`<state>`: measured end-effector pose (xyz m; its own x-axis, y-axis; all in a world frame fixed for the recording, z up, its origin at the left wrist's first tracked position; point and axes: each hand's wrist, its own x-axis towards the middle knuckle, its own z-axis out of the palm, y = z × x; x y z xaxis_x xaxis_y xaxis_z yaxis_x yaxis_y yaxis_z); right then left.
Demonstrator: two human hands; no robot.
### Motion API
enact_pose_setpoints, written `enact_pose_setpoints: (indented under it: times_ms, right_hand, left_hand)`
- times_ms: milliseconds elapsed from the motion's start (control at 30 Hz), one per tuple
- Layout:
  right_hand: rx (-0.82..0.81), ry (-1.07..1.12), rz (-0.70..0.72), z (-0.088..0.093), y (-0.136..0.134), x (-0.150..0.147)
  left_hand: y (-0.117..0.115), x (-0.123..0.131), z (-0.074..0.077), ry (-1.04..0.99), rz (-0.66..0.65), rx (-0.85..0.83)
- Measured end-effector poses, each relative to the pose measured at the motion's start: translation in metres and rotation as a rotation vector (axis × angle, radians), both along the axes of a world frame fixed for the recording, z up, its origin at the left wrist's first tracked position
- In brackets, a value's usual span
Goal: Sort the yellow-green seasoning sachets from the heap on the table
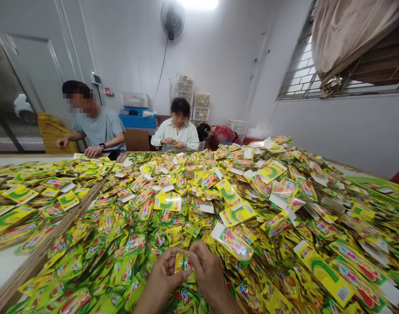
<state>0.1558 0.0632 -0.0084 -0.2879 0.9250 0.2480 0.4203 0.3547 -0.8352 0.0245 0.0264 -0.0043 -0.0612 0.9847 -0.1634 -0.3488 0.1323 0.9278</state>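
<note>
Low in the middle of the head view, my left hand [165, 274] and my right hand [206, 268] come together. Between their fingertips is a small yellow-green sachet [180, 263], partly covered by my thumbs; whether it is one or more, I cannot tell. Both hands are closed on it. Beneath them spreads a thick heap of green and yellow sachets [121, 266] with red print. Just beyond my right hand lies an open-ended yellow carton [232, 242]. Another flat yellow carton [323, 272] rests farther right, its barcode showing.
A wooden divider [65, 220] runs along the left, with more cartons [21, 194] past it. Cartons pile high at the back right. Across the table are three people: one in a blue shirt [104, 126], one in a pale shirt [167, 131], one bending in red [225, 136].
</note>
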Motion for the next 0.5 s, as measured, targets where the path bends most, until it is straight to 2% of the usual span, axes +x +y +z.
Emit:
enact_pose_setpoints:
  times_ms: [100, 167, 300, 367, 500]
  right_hand:
    - [-0.308, 0.231, 0.087, -0.004, 0.0, 0.004]
    - [-0.393, 0.27, 0.112, -0.005, -0.001, 0.006]
    - [-0.251, 0.157, -0.059, -0.003, -0.006, 0.007]
    - [-0.191, 0.123, -0.082, -0.003, -0.009, 0.006]
    - [-0.239, 0.244, -0.085, -0.005, -0.012, 0.009]
  left_hand:
    - [0.002, -0.003, -0.007, -0.05, 0.031, -0.027]
    - [0.003, -0.004, -0.011, -0.085, 0.06, -0.043]
    - [0.004, -0.002, -0.017, -0.103, 0.1, -0.076]
    - [0.005, 0.0, -0.018, -0.133, 0.118, -0.094]
    - [0.003, 0.003, -0.012, -0.172, 0.089, -0.131]
